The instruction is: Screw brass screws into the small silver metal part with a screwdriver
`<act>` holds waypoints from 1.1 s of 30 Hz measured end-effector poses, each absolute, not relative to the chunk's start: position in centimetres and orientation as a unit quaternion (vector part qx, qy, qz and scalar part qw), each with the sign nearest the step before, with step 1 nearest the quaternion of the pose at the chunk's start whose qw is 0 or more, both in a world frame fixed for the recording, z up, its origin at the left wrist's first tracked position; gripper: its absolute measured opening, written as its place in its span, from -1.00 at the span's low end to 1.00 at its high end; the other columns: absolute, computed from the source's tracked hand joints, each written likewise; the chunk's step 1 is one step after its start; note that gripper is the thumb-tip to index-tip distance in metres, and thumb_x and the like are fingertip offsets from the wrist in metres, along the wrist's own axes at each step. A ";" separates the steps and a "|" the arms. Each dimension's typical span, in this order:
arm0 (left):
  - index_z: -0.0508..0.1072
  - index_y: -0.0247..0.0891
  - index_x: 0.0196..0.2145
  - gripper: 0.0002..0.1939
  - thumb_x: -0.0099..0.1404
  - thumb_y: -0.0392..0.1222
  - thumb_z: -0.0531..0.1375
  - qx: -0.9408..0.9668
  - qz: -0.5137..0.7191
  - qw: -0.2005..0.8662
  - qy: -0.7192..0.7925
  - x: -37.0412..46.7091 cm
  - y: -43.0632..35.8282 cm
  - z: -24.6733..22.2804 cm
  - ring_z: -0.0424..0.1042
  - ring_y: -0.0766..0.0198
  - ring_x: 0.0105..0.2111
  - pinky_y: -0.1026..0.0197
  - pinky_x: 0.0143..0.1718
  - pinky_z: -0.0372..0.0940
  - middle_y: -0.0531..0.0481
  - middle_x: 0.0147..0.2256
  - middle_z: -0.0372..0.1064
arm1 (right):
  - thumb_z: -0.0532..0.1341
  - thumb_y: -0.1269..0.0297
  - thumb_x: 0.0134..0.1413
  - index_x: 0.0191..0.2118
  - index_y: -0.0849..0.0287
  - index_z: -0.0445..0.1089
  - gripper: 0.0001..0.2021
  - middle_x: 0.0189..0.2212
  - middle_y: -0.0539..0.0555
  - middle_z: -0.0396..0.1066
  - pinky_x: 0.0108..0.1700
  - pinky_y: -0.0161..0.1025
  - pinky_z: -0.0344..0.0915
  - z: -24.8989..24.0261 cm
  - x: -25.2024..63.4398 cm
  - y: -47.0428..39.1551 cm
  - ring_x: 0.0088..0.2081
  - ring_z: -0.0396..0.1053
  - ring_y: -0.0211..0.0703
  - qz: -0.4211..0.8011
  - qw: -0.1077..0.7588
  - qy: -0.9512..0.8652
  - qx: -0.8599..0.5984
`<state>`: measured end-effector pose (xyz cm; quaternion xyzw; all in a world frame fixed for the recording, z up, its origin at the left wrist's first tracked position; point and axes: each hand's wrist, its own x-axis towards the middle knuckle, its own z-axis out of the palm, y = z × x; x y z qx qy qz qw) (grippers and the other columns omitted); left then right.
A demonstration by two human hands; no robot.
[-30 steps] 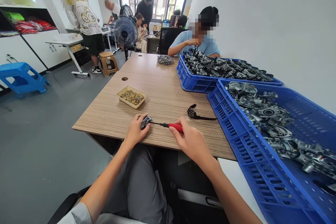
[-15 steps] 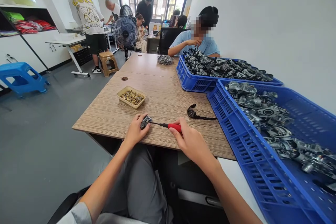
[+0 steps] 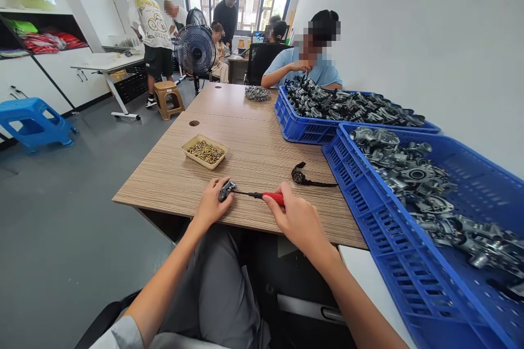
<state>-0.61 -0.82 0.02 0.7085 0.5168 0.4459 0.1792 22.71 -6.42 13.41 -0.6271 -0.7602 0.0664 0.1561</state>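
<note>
Near the front edge of the wooden table [image 3: 245, 144], my left hand [image 3: 212, 202] is closed around a small grey metal part [image 3: 227, 190], partly covered by the fingers. My right hand [image 3: 298, 217] grips the red handle of a screwdriver [image 3: 272, 197]. Its dark shaft points left and its tip meets the metal part; the exact contact spot is too small to make out. Beyond my left hand stands a beige tray [image 3: 189, 155] of brass-coloured screws. A black wristwatch [image 3: 300, 175] with its strap spread out lies beyond my right hand.
On the right, a blue crate [image 3: 370, 221] holds silvery metal castings. Behind it another blue crate [image 3: 297, 130] is heaped with black and silver parts. A pile of small metal pieces [image 3: 257, 93] lies at the far end, near a seated person in blue [image 3: 282, 68]. A fan [image 3: 195, 50] stands beyond.
Both my hands, the metal part and the screwdriver stay nearly in place. In the background, the person in the white printed shirt has moved to the right.
</note>
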 end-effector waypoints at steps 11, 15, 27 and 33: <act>0.37 -0.14 0.23 -0.52 0.37 -0.15 0.22 0.709 0.444 0.178 0.518 -0.6 -0.8 0.1 0.43 0.05 0.08 0.00 0.17 0.35 -0.14 0.02 0.36 | 0.03 0.09 0.45 -0.08 0.07 0.23 -0.81 -0.33 0.10 0.58 -0.31 -0.22 0.17 13.8 22.9 -6.6 -0.28 0.56 0.06 0.105 0.158 -0.780 -0.596; 0.38 -0.15 0.22 -0.53 0.38 -0.14 0.22 0.710 0.446 0.175 0.516 -0.6 -0.9 0.2 0.43 0.05 0.08 0.00 0.16 0.35 -0.15 0.03 0.37 | 0.01 0.01 0.47 -0.14 0.07 0.23 -0.75 -0.41 0.08 0.55 -0.36 -0.23 0.11 13.8 22.6 -6.6 -0.34 0.55 0.07 0.069 0.139 -0.763 -0.628; 0.38 -0.15 0.22 -0.53 0.38 -0.13 0.22 0.714 0.444 0.170 0.515 -0.5 -0.8 0.0 0.44 0.04 0.07 -0.02 0.16 0.36 -0.15 0.02 0.38 | 0.01 -0.05 0.46 -0.19 0.06 0.27 -0.69 -0.50 0.05 0.51 -0.40 -0.23 0.05 13.0 22.4 -6.5 -0.41 0.53 0.09 0.042 0.149 -0.748 -0.646; 0.38 -0.14 0.23 -0.52 0.38 -0.13 0.22 0.710 0.444 0.174 0.518 -0.5 -0.8 0.0 0.46 0.04 0.05 -0.02 0.14 0.37 -0.16 0.02 0.37 | 0.03 0.16 0.44 0.01 0.05 0.18 -0.85 -0.19 0.08 0.58 -0.21 -0.21 0.25 13.5 23.0 -6.7 -0.22 0.55 0.00 0.161 0.215 -0.808 -0.524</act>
